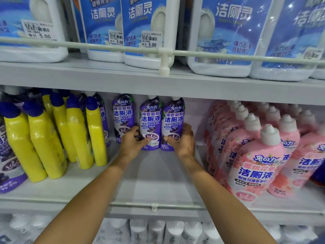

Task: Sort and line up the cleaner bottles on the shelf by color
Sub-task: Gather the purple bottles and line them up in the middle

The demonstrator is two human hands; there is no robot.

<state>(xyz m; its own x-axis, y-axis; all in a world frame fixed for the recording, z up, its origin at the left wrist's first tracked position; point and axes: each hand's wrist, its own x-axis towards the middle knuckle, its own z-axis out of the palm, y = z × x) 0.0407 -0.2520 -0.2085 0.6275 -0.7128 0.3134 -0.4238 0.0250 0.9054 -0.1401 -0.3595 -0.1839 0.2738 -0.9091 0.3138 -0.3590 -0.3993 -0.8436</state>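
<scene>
1. Both arms reach forward into the middle shelf [158, 184]; the left hand [134, 140] has its fingers curled round the low part of the left purple bottle [150, 120]; the right hand [182, 140] is curled the same way round the low part of the right purple bottle [173, 120]; each thumb lies on the front of a label.
2. These two bottles stand up straight, side by side and touching, near the back of the shelf in the middle; a third purple bottle [123, 117] stands just to their left.
3. Yellow bottles [77, 131] with blue caps stand in rows on the left; pink bottles [255, 166] with white caps crowd the right.
4. On the top shelf, big white jugs [140, 23] with blue labels sit behind a white rail [105, 46].
5. The jug tops are cut off; a purple bottle at the left edge [8, 164] is only partly seen; more purple ones hide behind the yellow ones; the white bottles below [158, 231] are blurry; the far fingertips are hidden behind the held bottles.
</scene>
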